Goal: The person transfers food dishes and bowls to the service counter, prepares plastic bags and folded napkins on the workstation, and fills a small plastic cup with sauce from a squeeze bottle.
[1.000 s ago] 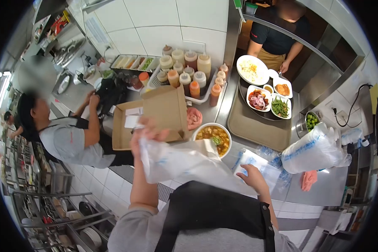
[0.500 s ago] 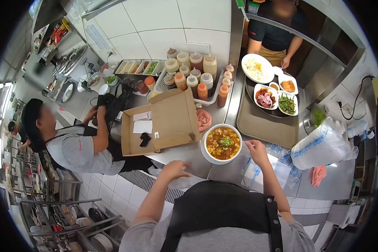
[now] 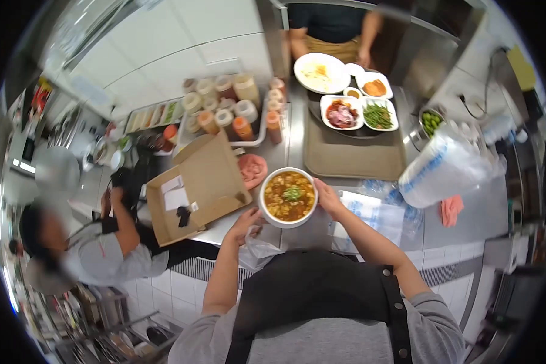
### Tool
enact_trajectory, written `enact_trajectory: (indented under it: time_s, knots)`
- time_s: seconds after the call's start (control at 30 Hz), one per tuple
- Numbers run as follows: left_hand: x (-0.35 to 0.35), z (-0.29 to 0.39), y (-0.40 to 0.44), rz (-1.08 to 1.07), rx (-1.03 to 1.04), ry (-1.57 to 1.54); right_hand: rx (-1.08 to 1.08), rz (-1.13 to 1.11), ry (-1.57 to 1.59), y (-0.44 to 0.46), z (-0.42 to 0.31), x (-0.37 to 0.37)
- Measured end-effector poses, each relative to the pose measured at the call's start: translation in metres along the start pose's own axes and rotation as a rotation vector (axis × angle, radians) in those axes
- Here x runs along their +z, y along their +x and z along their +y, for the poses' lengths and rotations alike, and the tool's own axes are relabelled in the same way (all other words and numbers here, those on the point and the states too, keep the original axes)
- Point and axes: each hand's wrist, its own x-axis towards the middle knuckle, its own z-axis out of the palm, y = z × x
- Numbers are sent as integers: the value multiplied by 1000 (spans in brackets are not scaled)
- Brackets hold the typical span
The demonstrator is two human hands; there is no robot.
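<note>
Both hands have closed in on the white soup bowl (image 3: 289, 224) since the earlier frame: the left hand (image 3: 246, 224) and right hand (image 3: 327, 199) hold its opposite sides, each grip curved against it. It sits at the near surface (image 3: 312, 238), right of the cardboard box (image 3: 203, 179). Uneven lifting could slop soup (image 3: 285, 197); the plastic bag (image 3: 259, 253) might snag. Round, the bowl opens upward, without a long axis.

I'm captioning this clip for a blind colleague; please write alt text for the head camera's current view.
A person's left hand and right hand are at opposite sides of a white bowl of soup topped with chopped greens over a steel counter. An open cardboard box and squeeze bottles stand to the left; filled white dishes sit beyond, to the right.
</note>
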Motion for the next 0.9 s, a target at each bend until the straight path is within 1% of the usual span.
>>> enact_trajectory:
  time_s: [0.03,0.07,0.13,0.17,0.2,0.27,0.37,0.53,0.6,0.63,0.67,0.73,0.77,0.8,0.83,0.9]
  knots:
    - [3,2,1,-6,14,-79,-12,33,-59,-3,-2,0]
    - [1,3,6,-33,12,-55,100,52,17,-7,-6,2]
    - [-4,2,12,-88,-19,-117,6,66,47,-6,8,-2]
    - [-1,2,14,-78,-4,-115,3,86,56,-9,11,-6]
    - [7,11,15,-89,-8,-101,13,87,78,-18,0,-8]
    - [22,22,13,-47,13,-41,28,92,107,-30,-9,-12]
    - [28,26,25,-86,6,14,51,180,268,-37,-3,-21]
    - [45,36,30,-73,-7,27,79,223,207,-48,-7,-38]
    - [42,35,34,-125,-26,-12,83,190,171,-50,-7,-43]
    - [41,35,35,-159,7,-13,150,181,151,-52,-11,-46]
    - [39,34,37,-157,18,-15,142,176,146,-51,-10,-48]
    - [34,36,42,-145,-5,56,126,140,277,-49,-8,-49]
    - [33,37,46,-141,3,56,93,173,236,-49,-7,-49]
    - [35,38,49,-132,57,97,86,168,235,-49,-8,-48]
    - [36,39,53,-124,109,138,105,201,206,-50,-11,-47]
    - [33,34,62,-111,131,117,114,234,209,-51,-8,-46]
